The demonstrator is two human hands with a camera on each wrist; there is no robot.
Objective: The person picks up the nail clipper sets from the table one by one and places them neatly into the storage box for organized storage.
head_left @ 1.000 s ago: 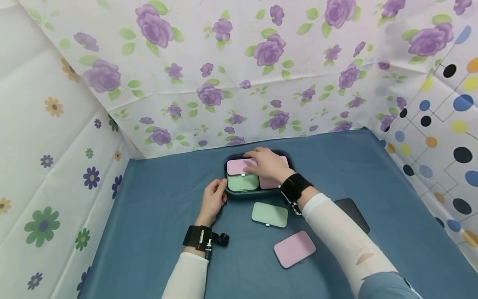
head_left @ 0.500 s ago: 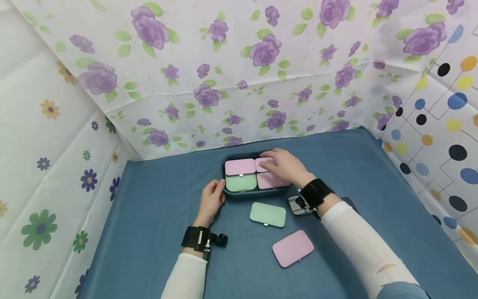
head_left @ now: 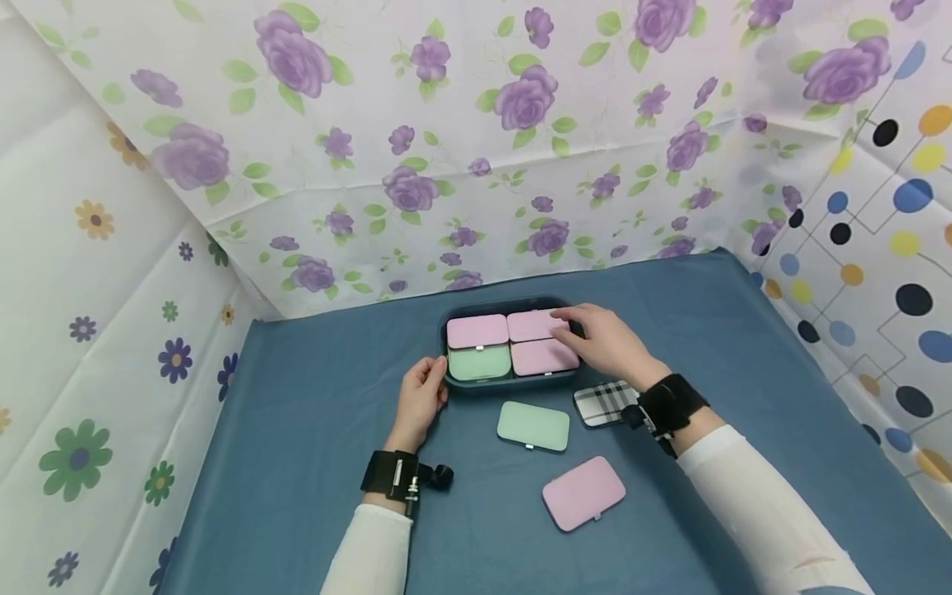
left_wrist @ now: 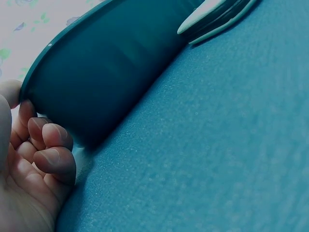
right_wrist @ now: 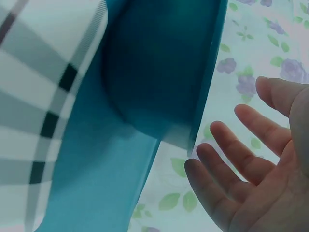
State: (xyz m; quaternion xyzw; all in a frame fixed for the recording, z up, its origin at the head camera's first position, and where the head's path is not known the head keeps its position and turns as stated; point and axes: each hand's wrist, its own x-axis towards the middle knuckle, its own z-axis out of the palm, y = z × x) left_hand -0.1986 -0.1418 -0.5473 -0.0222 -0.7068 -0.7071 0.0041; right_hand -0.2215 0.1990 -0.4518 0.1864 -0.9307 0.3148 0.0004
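A dark blue oval-ended tray [head_left: 513, 386] stands near the back of the table. In it lie a pink flat clasp case [head_left: 478, 331] at back left, a green one [head_left: 479, 364] at front left, and two more pink ones on the right. My left hand [head_left: 421, 397] pinches the tray's left rim between thumb and forefinger, the other fingers curled beside its wall. At the right end, my right hand [head_left: 608, 340] hovers with fingers spread, thumb and fingertips over the edge of the back right pink case [head_left: 531, 325]. The right wrist view has nothing in that hand.
On the blue cloth in front of the tray lie a green clasp case [head_left: 533, 426], a pink one [head_left: 584, 494] and a black-and-white plaid one [head_left: 601, 402], partly behind the right wrist camera. A flowered curtain [head_left: 357, 207] rises behind the table.
My right hand has moved right, from over the middle of the tray to its right end, uncovering the pink cases there. The plaid case has come into view. My left hand keeps its place.
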